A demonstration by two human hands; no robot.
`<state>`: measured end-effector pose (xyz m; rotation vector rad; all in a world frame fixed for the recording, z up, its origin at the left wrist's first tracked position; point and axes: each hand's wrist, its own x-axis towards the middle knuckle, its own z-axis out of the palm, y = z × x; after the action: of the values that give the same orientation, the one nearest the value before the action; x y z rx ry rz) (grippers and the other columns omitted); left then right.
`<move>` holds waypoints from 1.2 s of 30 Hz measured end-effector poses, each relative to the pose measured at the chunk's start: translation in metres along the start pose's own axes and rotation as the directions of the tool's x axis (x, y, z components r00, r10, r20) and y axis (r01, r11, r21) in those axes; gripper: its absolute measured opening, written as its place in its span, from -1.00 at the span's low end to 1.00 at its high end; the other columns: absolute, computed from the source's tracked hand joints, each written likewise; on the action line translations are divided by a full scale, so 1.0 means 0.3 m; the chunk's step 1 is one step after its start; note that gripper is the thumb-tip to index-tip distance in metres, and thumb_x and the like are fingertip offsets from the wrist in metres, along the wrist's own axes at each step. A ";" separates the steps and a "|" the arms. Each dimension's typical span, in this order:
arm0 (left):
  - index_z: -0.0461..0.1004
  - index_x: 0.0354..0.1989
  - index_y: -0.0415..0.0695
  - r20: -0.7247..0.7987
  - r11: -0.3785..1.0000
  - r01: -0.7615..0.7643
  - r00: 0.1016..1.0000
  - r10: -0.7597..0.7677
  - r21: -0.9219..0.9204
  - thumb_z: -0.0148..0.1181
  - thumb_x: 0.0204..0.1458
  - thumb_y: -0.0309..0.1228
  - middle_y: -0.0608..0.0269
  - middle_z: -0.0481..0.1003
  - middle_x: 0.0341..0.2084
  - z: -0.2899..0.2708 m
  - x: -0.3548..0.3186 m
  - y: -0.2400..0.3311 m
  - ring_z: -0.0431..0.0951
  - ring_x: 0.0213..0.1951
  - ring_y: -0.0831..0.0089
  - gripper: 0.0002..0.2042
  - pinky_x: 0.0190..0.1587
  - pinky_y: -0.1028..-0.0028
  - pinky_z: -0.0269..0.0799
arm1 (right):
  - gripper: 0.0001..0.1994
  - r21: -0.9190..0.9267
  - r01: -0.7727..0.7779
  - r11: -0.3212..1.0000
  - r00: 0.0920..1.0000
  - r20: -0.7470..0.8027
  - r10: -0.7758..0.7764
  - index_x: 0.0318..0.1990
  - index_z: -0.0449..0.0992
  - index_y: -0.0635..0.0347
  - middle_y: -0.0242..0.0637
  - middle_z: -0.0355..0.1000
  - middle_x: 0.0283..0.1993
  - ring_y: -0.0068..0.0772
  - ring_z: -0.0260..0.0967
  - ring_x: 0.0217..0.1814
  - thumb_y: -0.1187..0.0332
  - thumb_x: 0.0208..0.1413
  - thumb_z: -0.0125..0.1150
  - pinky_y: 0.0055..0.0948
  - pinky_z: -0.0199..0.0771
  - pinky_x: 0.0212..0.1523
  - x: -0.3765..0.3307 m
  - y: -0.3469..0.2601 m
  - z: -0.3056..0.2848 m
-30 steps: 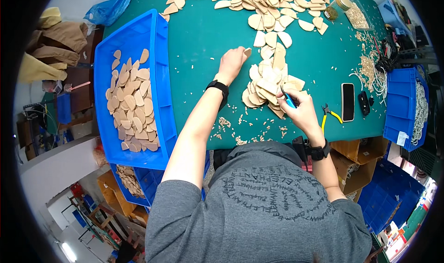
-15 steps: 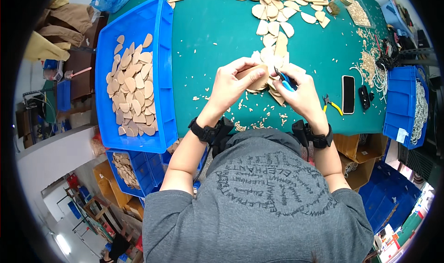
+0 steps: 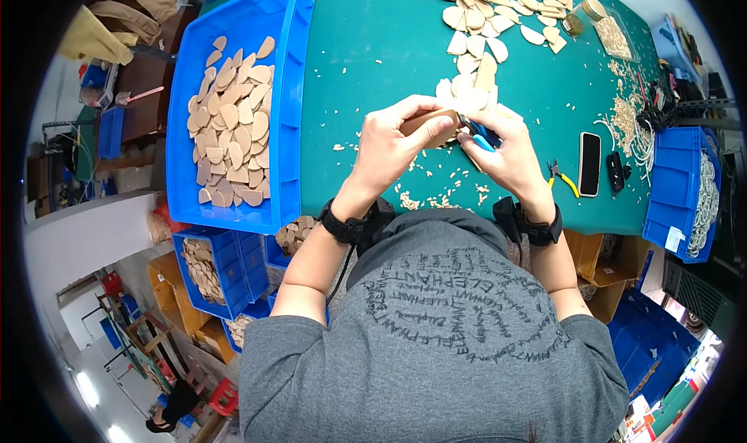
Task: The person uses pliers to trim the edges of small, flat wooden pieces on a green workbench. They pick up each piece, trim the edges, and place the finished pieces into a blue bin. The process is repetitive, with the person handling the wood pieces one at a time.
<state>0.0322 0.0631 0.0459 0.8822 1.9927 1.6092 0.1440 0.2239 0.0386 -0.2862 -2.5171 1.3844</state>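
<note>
My left hand [image 3: 393,143] pinches a flat, tan half-round piece [image 3: 421,119] between thumb and fingers, tilted up off the table. In my right hand [image 3: 506,149] are small cutting pliers [image 3: 484,138] with blue handles and dark jaws. The jaws meet the piece's right edge, though fingers partly hide the contact. Just beyond both hands lies a line of similar tan pieces [image 3: 476,63], brightly lit near my fingers. Small pale scraps [image 3: 432,200] are scattered on the green table [image 3: 358,77] near my body.
A large blue bin [image 3: 289,124] of tan pieces stands at the left. To the right lie yellow-handled pliers [image 3: 562,180], a phone [image 3: 589,165] and a small black device [image 3: 615,170]. A jar [image 3: 573,24] stands at the far right; a blue crate [image 3: 671,186] holds pale cords.
The blue-handled pliers have come closer to the piece's edge, and my hands are nearer together. The whole view has shifted and turned slightly.
</note>
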 end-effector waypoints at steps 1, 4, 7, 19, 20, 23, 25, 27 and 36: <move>0.57 -0.20 -0.21 -0.003 1.000 -0.002 1.000 0.002 0.021 0.29 0.02 -0.34 0.24 0.60 -0.34 -0.002 -0.003 0.005 0.58 -0.26 0.53 -0.76 -0.20 0.54 0.48 | -0.71 0.008 0.009 1.000 1.000 -0.006 -0.009 -0.13 0.53 0.23 -0.19 0.49 -0.31 -0.31 0.42 -0.26 0.49 -0.09 0.30 -0.41 0.40 -0.22 -0.001 0.001 0.002; 0.56 -0.20 -0.21 -0.027 0.994 -0.050 0.998 0.053 0.102 0.28 0.03 -0.34 0.24 0.60 -0.35 -0.001 -0.011 0.000 0.58 -0.27 0.54 -0.77 -0.21 0.54 0.48 | -0.71 0.010 0.042 0.999 0.999 -0.022 -0.042 -0.14 0.53 0.23 -0.19 0.48 -0.33 -0.31 0.42 -0.28 0.49 -0.09 0.30 -0.41 0.40 -0.23 -0.002 0.002 0.007; 0.56 -0.21 -0.21 -0.043 0.991 -0.073 0.996 0.079 0.113 0.28 0.03 -0.34 0.24 0.60 -0.36 0.004 -0.017 0.008 0.58 -0.29 0.54 -0.77 -0.22 0.55 0.48 | -0.72 0.008 0.052 0.999 0.998 -0.025 -0.052 -0.15 0.53 0.24 -0.20 0.48 -0.35 -0.31 0.41 -0.30 0.48 -0.09 0.30 -0.41 0.39 -0.23 0.000 -0.001 0.009; 0.56 -0.21 -0.22 -0.067 0.984 -0.108 0.991 0.119 0.144 0.27 0.03 -0.35 0.22 0.60 -0.37 0.011 -0.019 0.004 0.58 -0.32 0.53 -0.78 -0.25 0.55 0.48 | -0.80 0.020 0.010 1.000 1.000 -0.010 -0.010 -0.24 0.54 0.28 -0.19 0.47 -0.36 -0.34 0.41 -0.32 0.50 -0.09 0.27 -0.42 0.40 -0.25 0.001 -0.010 0.009; 0.56 -0.21 -0.22 -0.070 0.984 -0.104 0.991 0.115 0.141 0.27 0.03 -0.35 0.22 0.60 -0.37 0.011 -0.020 0.002 0.58 -0.32 0.53 -0.78 -0.25 0.55 0.48 | -0.81 0.010 0.007 1.000 1.000 -0.008 -0.007 -0.25 0.54 0.28 -0.19 0.47 -0.35 -0.33 0.42 -0.32 0.50 -0.09 0.26 -0.41 0.40 -0.25 0.000 -0.007 0.010; 0.56 -0.21 -0.21 -0.038 0.995 -0.044 0.998 0.048 0.089 0.28 0.03 -0.35 0.23 0.60 -0.36 0.004 -0.020 0.012 0.57 -0.30 0.54 -0.78 -0.22 0.54 0.47 | -0.85 0.036 0.033 0.999 0.998 -0.062 -0.031 -0.26 0.54 0.28 -0.30 0.47 -0.38 -0.50 0.38 -0.37 0.50 -0.04 0.24 -0.51 0.37 -0.31 -0.002 -0.001 0.023; 0.56 -0.21 -0.22 -0.058 0.998 -0.006 0.998 0.009 0.054 0.27 0.03 -0.35 0.25 0.59 -0.36 -0.005 -0.027 0.003 0.56 -0.29 0.55 -0.78 -0.21 0.55 0.46 | -0.88 0.089 -0.024 0.996 0.997 -0.071 0.030 -0.27 0.54 0.28 -0.42 0.43 -0.40 -0.65 0.30 -0.39 0.50 0.02 0.21 -0.61 0.29 -0.36 -0.001 0.006 0.023; 0.56 -0.22 -0.22 -0.103 0.999 0.016 0.995 -0.012 0.043 0.27 0.03 -0.35 0.24 0.59 -0.36 -0.023 -0.034 -0.019 0.56 -0.29 0.54 -0.78 -0.21 0.54 0.46 | -0.91 0.141 -0.084 0.986 0.992 -0.078 0.096 -0.27 0.54 0.28 -0.54 0.39 -0.42 -0.79 0.22 -0.41 0.49 0.07 0.18 -0.72 0.22 -0.40 -0.003 0.022 0.013; 0.46 -0.04 -0.11 -0.644 0.509 0.422 0.643 0.415 0.750 0.26 0.01 -0.26 0.09 0.40 -0.14 -0.457 -0.074 -0.176 0.32 0.01 0.16 -0.65 0.12 0.18 0.18 | -0.87 0.293 -0.262 0.919 0.942 -0.127 0.310 -0.27 0.55 0.31 -0.51 0.42 -0.45 -0.79 0.27 -0.44 0.46 0.04 0.23 -0.70 0.27 -0.42 -0.063 0.135 -0.031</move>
<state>-0.0561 -0.0547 0.0255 0.3958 3.6233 0.8555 0.1669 0.2472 0.0067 -0.7102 -2.1740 1.7115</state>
